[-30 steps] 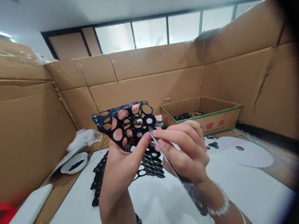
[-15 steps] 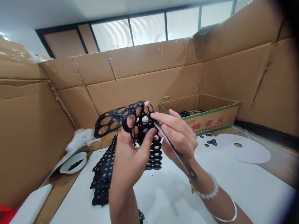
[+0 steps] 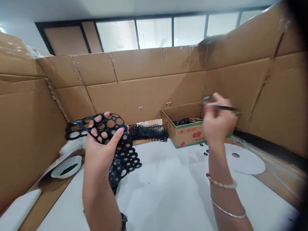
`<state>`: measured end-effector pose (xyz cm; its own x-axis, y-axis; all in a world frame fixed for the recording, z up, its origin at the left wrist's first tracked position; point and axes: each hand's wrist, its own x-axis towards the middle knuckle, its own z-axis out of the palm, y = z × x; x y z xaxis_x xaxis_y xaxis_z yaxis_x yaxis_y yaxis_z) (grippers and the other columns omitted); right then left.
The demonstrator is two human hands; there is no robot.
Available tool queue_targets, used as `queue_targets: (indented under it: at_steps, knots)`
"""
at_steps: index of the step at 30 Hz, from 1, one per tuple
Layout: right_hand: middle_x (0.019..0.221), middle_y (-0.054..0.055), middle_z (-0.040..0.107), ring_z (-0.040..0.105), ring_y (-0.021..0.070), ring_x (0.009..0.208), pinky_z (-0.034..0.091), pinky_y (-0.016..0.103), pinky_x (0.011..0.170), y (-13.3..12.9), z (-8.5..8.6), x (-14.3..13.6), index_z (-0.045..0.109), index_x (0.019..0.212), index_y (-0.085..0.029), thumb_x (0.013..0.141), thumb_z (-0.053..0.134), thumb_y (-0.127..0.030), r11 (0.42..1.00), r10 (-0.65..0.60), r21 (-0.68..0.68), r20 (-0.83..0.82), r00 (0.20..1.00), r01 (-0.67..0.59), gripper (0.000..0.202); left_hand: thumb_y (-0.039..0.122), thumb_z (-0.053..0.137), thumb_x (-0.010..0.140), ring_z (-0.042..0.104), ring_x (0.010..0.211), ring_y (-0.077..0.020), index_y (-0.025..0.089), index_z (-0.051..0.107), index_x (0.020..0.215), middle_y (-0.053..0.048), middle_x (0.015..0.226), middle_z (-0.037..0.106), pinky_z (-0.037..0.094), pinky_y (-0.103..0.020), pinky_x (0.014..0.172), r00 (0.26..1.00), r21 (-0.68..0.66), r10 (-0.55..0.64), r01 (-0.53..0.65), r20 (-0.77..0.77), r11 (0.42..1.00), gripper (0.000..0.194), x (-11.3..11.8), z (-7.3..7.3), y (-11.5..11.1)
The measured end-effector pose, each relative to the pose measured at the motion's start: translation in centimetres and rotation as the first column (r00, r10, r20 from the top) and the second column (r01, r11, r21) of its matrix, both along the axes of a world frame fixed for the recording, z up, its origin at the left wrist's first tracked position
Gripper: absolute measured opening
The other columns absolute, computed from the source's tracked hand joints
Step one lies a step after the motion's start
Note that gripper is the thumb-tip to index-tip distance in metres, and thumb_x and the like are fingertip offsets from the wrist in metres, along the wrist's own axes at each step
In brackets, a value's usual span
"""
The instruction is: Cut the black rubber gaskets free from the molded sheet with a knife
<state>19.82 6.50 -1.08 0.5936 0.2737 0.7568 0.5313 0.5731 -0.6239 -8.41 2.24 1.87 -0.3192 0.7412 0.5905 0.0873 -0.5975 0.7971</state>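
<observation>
My left hand (image 3: 102,141) is closed on a black sheet of joined rings (image 3: 113,120), its fingers showing through the holes. Behind and below it, a stack of black perforated sheets (image 3: 130,155) lies on the white table. My right hand (image 3: 218,118), blurred by motion, is raised in front of the right part of an open cardboard box (image 3: 190,133). It grips a thin metal tool (image 3: 226,107), and a small dark oval piece (image 3: 207,97) shows at the tool's tip. Black pieces (image 3: 184,122) lie inside the box.
Another bundle of black ring mesh (image 3: 149,132) lies at the back. A white bowl (image 3: 66,167) with dark bits stands at the left. A white disc (image 3: 245,158) and several small black rings (image 3: 205,154) lie at the right. Cardboard walls (image 3: 149,89) surround the table.
My hands have separated. The left has moved left with the ring sheet; the right has moved right and up with the tool, away from the sheet. The mesh bundle at the back is now visible.
</observation>
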Motion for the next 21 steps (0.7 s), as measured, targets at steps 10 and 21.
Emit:
queue_targets:
  at_steps: [10,21]
  knots:
    - [0.074,0.004,0.066,0.061,0.0171,0.074,0.048,0.033,0.073,2.4,-1.0,-7.2,0.065,0.070,-0.020,0.075,0.052,-0.029,0.664,0.744,-0.134,0.029,0.667,-0.735,0.017,0.034,0.069,0.079,0.056,0.047,-0.0097,0.022,0.051,0.085,0.003,0.068,0.065,0.041,-0.017,0.035,0.934,-0.245,-0.277,0.221,-0.228,0.944,0.023,4.0,-0.5,0.7]
    - [0.063,-0.004,0.051,0.049,0.0124,0.057,0.041,0.026,0.054,0.7,-0.9,-11.2,0.048,0.073,-0.022,0.080,0.047,-0.031,0.457,0.878,-0.197,-0.054,0.475,-0.867,0.012,0.036,0.059,0.086,0.063,0.067,-0.0164,0.022,0.057,0.083,0.001,0.073,0.065,0.048,-0.028,0.059,0.837,-0.170,-0.170,0.094,-0.521,0.981,0.014,4.0,-0.9,0.5]
